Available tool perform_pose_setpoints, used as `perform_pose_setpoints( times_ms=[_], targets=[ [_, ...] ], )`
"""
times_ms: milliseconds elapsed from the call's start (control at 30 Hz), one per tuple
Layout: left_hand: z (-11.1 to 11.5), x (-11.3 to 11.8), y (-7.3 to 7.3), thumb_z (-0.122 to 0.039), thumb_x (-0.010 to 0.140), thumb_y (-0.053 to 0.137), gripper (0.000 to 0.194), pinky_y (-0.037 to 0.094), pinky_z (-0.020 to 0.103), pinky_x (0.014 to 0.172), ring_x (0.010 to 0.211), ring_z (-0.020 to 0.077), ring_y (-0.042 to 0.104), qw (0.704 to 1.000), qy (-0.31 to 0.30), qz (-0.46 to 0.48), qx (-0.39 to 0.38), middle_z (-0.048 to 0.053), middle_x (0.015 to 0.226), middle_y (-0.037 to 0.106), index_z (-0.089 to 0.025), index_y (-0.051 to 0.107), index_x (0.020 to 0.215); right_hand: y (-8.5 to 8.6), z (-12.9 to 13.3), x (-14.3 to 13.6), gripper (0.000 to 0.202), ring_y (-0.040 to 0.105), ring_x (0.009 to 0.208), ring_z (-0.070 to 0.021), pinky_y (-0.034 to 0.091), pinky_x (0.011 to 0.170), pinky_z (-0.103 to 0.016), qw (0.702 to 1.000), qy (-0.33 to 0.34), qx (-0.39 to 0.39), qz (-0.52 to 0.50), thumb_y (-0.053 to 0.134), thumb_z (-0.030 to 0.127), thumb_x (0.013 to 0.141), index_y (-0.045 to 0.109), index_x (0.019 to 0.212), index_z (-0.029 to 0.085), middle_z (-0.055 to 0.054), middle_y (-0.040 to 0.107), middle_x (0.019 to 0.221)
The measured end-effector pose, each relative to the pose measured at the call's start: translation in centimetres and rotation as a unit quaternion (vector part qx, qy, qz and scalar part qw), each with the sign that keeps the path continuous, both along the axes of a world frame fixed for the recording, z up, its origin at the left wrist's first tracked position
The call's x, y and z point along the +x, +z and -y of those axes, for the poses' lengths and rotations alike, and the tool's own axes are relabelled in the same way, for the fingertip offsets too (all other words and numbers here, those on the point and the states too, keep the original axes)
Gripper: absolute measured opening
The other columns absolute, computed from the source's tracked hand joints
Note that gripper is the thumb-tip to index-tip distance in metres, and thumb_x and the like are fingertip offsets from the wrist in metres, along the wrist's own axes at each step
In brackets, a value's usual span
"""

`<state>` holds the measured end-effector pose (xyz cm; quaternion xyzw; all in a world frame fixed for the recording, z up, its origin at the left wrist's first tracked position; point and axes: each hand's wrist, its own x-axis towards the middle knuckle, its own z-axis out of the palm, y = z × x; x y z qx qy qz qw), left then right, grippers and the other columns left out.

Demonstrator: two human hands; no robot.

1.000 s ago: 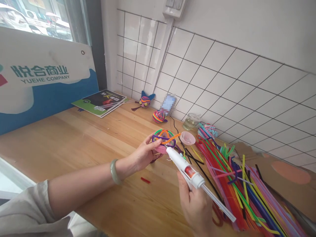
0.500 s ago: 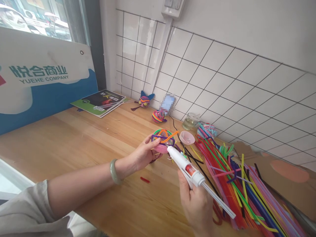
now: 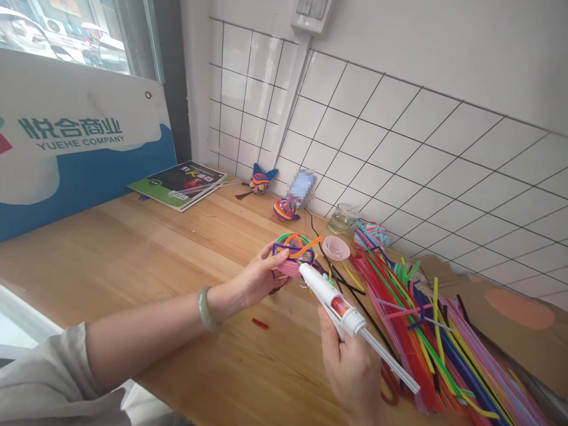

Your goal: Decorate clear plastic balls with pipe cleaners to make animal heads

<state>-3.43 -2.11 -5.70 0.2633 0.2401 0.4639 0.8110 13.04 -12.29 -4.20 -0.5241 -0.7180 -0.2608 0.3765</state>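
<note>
Between the thumb and fingers of my left hand (image 3: pixel 262 273) is a small round pipe-cleaner craft (image 3: pixel 290 269), pink below, with green, purple and orange strips bent across its top. My right hand (image 3: pixel 352 370) is wrapped around a white hot glue gun (image 3: pixel 326 293), a clear glue stick (image 3: pixel 393 361) jutting from its back end. The gun's nozzle points at the right edge of the craft; whether it touches cannot be made out. A short red pipe-cleaner piece (image 3: pixel 260 323) lies on the table below my left hand.
Many coloured pipe cleaners (image 3: pixel 426 331) spread over cardboard (image 3: pixel 510 319) at the right. Behind my hands are a pink bowl (image 3: pixel 336 248), a glass jar (image 3: pixel 342 219), a propped phone (image 3: pixel 302 186) and finished-looking striped crafts (image 3: pixel 260 180). A booklet (image 3: pixel 177 184) lies at the back left of the wooden table.
The glue gun and my right hand have shifted very slightly left. My left hand and the craft stay nearly where they were.
</note>
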Motion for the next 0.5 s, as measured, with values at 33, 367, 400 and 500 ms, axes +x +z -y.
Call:
perform_pose_setpoints(
  times_ms=[33, 367, 400, 500],
  targets=[
    [-0.01, -0.01, -0.01, -0.036, 0.077, 0.076, 0.045, 0.045, 0.028, 0.081, 0.091, 0.0154, 0.065, 1.000, -0.001, 0.001, 0.001, 0.004, 0.108, 0.067, -0.027, 0.056, 0.117, 0.00, -0.01, 0.03, 0.033, 0.061, 0.044, -0.0175, 0.043, 0.041, -0.027, 1.000, -0.003, 0.001, 0.003, 0.048, 0.036, 0.099, 0.063, 0.085, 0.010, -0.008, 0.066, 0.058],
    [-0.09, -0.03, -0.01, -0.036, 0.075, 0.078, 0.048, 0.047, 0.027, 0.080, 0.090, 0.0155, 0.066, 1.000, -0.001, 0.005, -0.004, 0.004, 0.108, 0.068, -0.027, 0.056, 0.117, -0.08, -0.02, 0.29, 0.031, 0.059, 0.042, -0.0169, 0.040, 0.040, -0.027, 1.000, 0.000, -0.003, -0.003, 0.049, 0.035, 0.098, 0.063, 0.084, 0.012, -0.007, 0.064, 0.056],
    [-0.12, -0.03, -0.08, -0.036, 0.075, 0.078, 0.048, 0.047, 0.027, 0.080, 0.091, 0.0157, 0.066, 1.000, 0.000, 0.005, -0.002, 0.004, 0.108, 0.068, -0.027, 0.056, 0.117, -0.13, -0.01, 0.35, 0.031, 0.057, 0.041, -0.0166, 0.039, 0.040, -0.027, 1.000, -0.003, -0.003, -0.001, 0.049, 0.035, 0.098, 0.063, 0.083, 0.012, -0.006, 0.063, 0.054],
    [-0.24, -0.04, -0.25, -0.035, 0.077, 0.077, 0.047, 0.048, 0.028, 0.080, 0.092, 0.0161, 0.066, 1.000, 0.001, 0.008, 0.002, 0.005, 0.109, 0.068, -0.027, 0.056, 0.118, -0.23, 0.11, 0.51, 0.031, 0.061, 0.046, -0.0183, 0.042, 0.044, -0.028, 1.000, 0.002, -0.015, -0.023, 0.050, 0.036, 0.097, 0.063, 0.085, 0.012, -0.008, 0.066, 0.060]
  ],
)
